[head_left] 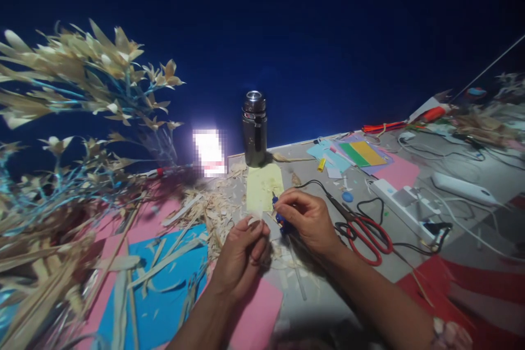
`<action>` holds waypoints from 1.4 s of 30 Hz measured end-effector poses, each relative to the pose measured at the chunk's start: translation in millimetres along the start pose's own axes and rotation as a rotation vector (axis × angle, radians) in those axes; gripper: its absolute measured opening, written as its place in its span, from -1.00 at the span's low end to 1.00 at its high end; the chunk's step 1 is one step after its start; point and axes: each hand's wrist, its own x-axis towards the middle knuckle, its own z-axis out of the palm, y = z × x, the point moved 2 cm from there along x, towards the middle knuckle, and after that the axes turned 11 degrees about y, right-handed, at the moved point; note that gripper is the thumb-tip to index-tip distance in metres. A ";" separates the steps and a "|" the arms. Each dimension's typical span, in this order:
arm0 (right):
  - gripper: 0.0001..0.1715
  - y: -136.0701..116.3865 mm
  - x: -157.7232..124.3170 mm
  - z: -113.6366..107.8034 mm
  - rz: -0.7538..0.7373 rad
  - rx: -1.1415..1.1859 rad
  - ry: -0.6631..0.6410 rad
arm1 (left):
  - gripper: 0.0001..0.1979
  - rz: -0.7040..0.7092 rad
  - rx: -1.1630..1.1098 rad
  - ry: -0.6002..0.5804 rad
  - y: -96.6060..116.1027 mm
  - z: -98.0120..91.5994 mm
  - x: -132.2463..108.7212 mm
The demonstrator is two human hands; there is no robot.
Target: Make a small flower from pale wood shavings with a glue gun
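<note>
My left hand (246, 251) is closed, its thumb and fingertips pinching a small pale, thin piece (257, 217) that looks like dried husk. My right hand (305, 219) is curled round a small blue hot glue gun (283, 224); its handle is hidden by the hand. The gun's nozzle points away from me, close to my left fingertips, and a clear glue stick (298, 279) sticks out behind. Under the nozzle lies a pale yellow sheet (262, 180). Red-handled scissors (369, 238) rest right of my right hand.
A dark metal flask (255, 131) stands behind the yellow sheet, beside a bright light (209, 150). Husk-flower branches (123, 82) rise at left over husk strips and a blue sheet (164, 273). A white power strip (404, 210), cords and coloured sheets (361, 154) lie at right.
</note>
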 end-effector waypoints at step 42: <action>-0.85 10.3 -13.5 11.7 -0.074 -0.097 -0.013 | -0.69 -0.178 0.023 -0.139 -0.8 5.4 -1.7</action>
